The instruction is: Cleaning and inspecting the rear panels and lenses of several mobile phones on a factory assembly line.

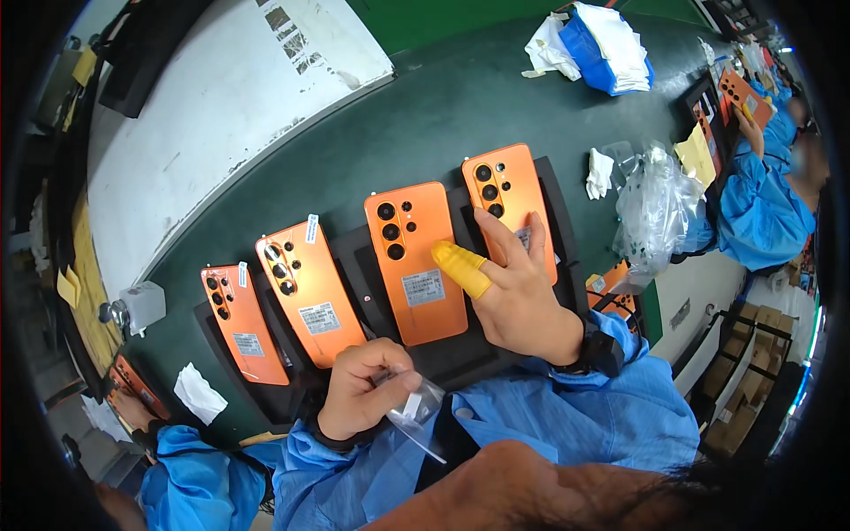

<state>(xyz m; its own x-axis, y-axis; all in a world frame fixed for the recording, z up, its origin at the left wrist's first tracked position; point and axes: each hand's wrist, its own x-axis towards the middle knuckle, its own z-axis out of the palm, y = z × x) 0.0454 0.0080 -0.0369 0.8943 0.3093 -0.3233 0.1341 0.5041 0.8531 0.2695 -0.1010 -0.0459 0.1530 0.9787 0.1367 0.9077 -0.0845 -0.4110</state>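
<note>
A dark green table [425, 115] is spanning the middle of the frame. At centre, a black tray [561, 208] is supporting four orange phones [412, 257] in a row, presumably separating them; their backs are facing up, exposing lenses and labels. Right of centre, my right hand [529, 310] is spreading its fingers over the rightmost phone [522, 186]; from overhead, I cannot confirm full contact. A yellow finger cover [462, 270] is wrapping one digit, probably for cleaner handling. At lower centre, my left hand [356, 389] is pinching clear plastic [423, 407] between thumb and fingers. Silver labels [423, 287] are carrying rows of fine dark print across the phone backs.
</note>
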